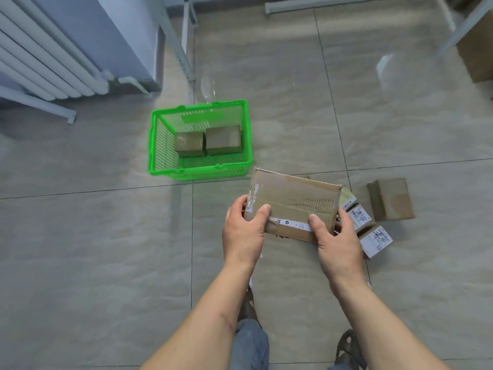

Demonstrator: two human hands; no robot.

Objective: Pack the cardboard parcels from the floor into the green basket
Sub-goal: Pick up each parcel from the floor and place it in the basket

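A flat cardboard parcel (pixel 293 198) with torn tape and a white label strip is held in the air between both hands. My left hand (pixel 244 231) grips its near left corner, thumb on top. My right hand (pixel 336 244) grips its near right edge, thumb on top. The green basket (pixel 157 145) stands on the floor beyond and to the left, with two cardboard parcels (pixel 190 144) (pixel 223 140) side by side inside. On the floor to the right lie three small labelled parcels (pixel 376 240) and one plain brown parcel (pixel 390 200).
A white radiator (pixel 45 62) and a grey cabinet (pixel 106 33) stand at the back left. Metal table legs (pixel 176 41) rise behind the basket. A large cardboard box (pixel 476 52) sits at the far right. My knee and sandalled foot (pixel 346 348) are below.
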